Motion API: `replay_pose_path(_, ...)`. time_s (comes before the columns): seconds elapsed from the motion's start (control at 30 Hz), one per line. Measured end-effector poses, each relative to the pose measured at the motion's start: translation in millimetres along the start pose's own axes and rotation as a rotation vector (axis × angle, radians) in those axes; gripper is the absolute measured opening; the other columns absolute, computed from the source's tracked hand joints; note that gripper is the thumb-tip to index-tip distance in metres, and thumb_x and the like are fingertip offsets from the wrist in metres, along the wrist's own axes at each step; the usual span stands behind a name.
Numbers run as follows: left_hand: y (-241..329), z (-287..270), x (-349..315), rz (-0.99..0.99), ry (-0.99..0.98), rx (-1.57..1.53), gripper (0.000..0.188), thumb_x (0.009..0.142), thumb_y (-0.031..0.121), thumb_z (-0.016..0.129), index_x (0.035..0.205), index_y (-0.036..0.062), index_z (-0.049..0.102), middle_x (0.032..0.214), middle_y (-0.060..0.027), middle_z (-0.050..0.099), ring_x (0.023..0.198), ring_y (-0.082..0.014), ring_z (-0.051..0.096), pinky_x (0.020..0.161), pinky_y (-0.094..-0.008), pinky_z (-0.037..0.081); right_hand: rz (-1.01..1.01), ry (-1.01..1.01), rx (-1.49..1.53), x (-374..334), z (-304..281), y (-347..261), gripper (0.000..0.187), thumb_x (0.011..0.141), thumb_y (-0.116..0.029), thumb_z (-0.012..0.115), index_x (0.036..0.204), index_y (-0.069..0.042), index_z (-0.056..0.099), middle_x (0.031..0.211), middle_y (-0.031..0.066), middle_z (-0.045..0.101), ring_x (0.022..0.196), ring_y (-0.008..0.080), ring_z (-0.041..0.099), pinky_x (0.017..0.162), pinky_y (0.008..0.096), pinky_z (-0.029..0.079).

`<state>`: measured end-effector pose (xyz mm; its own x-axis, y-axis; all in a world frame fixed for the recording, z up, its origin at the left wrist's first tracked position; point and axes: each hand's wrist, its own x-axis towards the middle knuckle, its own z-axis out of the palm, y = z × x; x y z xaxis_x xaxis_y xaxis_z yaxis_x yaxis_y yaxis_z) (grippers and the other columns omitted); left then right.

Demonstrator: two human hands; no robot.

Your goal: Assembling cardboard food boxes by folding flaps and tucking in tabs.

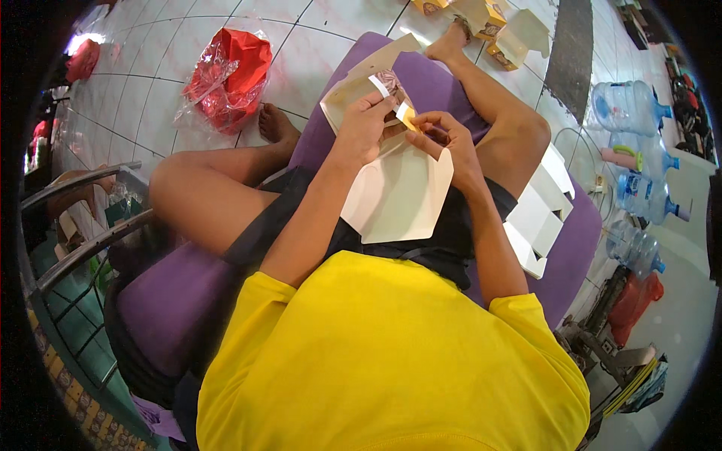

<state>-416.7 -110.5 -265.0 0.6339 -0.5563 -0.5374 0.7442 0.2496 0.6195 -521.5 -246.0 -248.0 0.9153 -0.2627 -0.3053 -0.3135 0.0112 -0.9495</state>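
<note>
A cardboard box (400, 199), cream inside with a patterned brown-and-orange outside, lies part-folded across my lap. My left hand (366, 124) is closed on its left side, fingers pinching a white-edged flap. On the other side my right hand (450, 144) grips an orange and white tab, thumb and fingers pressed together. The two hands are close to each other at the middle of the box, whose wide cream lid panel hangs toward me. Which edges the fingertips press is partly hidden.
Flat white box blanks (543, 214) lie on the purple cushion (575, 248) to my right. Several folded orange boxes (519, 41) stand on the tiled floor ahead. A red plastic bag (229, 79) lies at far left. Large clear water bottles (628, 105) line the right.
</note>
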Motion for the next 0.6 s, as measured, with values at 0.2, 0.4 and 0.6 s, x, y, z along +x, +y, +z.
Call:
replay_pose_path(0.2, -7.7, 6.1, -18.1, 0.23, 0.13, 0.521, 0.015, 0.095, 0.009, 0.051, 0.096, -0.0017, 0.063, 0.083, -0.0076, 0.064, 0.075, -0.0153, 0.064, 0.07, -0.0323, 0.057, 0.042, 0.103, 0.127, -22.9, 23.4, -9.0, 0.024, 0.086, -0.016, 0.073, 0.101, -0.005, 0.06, 0.081, -0.0017, 0.057, 0.075, 0.0064, 0.053, 0.066, 0.0207, 0.044)
replay_pose_path(0.4, -17.1, -5.9, -32.8, 0.229, 0.146, 0.843, 0.015, 0.091, 0.007, 0.052, 0.091, -0.0045, 0.062, 0.073, -0.0175, 0.063, 0.067, -0.0246, 0.067, 0.061, -0.0386, 0.05, -0.099, 0.181, -0.378, -39.2, 35.4, -4.2, 0.022, 0.093, -0.021, 0.061, 0.089, 0.0, 0.056, 0.07, 0.014, 0.06, 0.061, 0.0188, 0.056, 0.059, 0.0331, 0.045)
replay_pose_path(0.6, -33.9, -19.9, -26.8, 0.394, 0.152, 1.259, 0.016, 0.092, 0.01, 0.054, 0.092, -0.0049, 0.061, 0.072, -0.0153, 0.063, 0.06, -0.0234, 0.064, 0.056, -0.0349, 0.053, -0.175, 0.09, -0.554, -39.8, 28.9, 10.3, 0.016, 0.094, -0.015, 0.058, 0.088, 0.0, 0.056, 0.068, 0.0054, 0.055, 0.061, 0.0108, 0.049, 0.057, 0.0276, 0.041)
